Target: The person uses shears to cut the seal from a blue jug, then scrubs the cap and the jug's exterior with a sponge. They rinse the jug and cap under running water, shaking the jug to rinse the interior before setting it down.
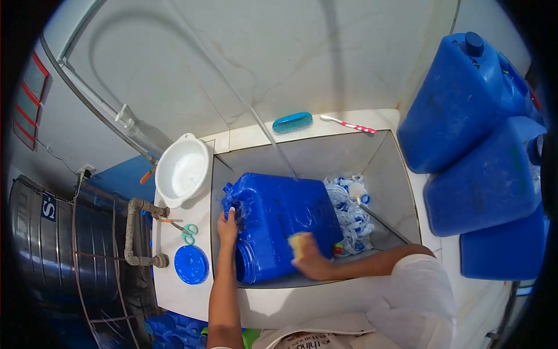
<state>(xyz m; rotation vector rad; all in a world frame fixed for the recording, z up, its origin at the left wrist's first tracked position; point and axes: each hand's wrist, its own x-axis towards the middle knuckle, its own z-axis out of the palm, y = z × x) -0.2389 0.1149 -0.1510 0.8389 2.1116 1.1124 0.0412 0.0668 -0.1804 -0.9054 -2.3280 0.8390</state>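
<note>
A wet blue plastic jug (282, 200) lies on its side in the tiled basin (392, 180), its wide open mouth facing left. My left hand (227, 228) is closed around the blue part at the jug's left end, near the mouth; some fingers are hidden. Against the jug's upper side, toward its lower right, my right hand (314, 260) presses a yellow sponge (299, 243). That hand is slightly smeared by motion. Beside the jug's right end, crumpled clear and blue plastic (350, 218) fills part of the basin, with a long thin handle (383, 220) leaning over it.
Several blue jugs (456, 104) stand at the right. A teal brush (292, 122) and a toothbrush (349, 124) lie on the back ledge. On the left ledge are a white tub (183, 168), green-handled scissors (189, 234) and a blue lid (191, 264). Pipes (131, 232) stick out beyond.
</note>
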